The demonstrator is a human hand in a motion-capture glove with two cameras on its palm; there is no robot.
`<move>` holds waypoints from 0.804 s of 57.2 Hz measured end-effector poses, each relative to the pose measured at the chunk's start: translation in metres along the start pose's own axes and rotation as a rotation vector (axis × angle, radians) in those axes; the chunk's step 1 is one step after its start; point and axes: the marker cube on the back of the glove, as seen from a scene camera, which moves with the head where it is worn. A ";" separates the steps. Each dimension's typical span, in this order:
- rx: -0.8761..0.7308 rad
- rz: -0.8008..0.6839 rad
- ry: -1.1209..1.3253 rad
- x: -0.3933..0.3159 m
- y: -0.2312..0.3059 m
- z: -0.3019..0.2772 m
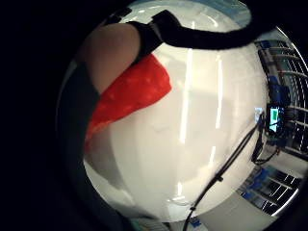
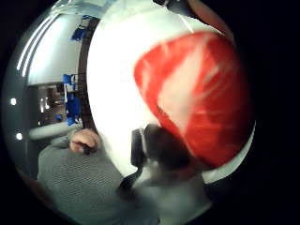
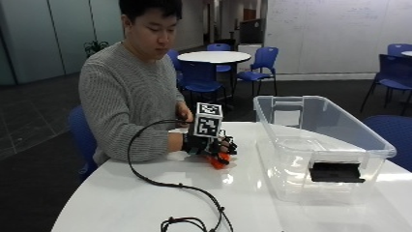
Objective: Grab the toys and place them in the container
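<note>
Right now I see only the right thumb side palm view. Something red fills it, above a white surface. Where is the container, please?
Observer: The clear container stands on the white table, beside the right hand and not touching it.
Operator: Is there already something inside it?
Observer: In the outside view its top is open and I see no toy in it.
Operator: Does the hand hold the red thing?
Observer: Yes, the fingers curl over the red toy, low at the table. I cannot tell whether it is lifted yet.
</note>
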 end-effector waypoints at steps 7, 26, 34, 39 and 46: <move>0.009 0.006 0.021 0.000 -0.001 0.005; 0.093 0.004 0.032 0.000 -0.009 0.002; 0.177 -0.020 -0.067 -0.009 -0.015 0.003; 0.195 -0.026 -0.079 -0.010 -0.014 0.002; 0.188 -0.027 -0.083 -0.012 -0.013 -0.001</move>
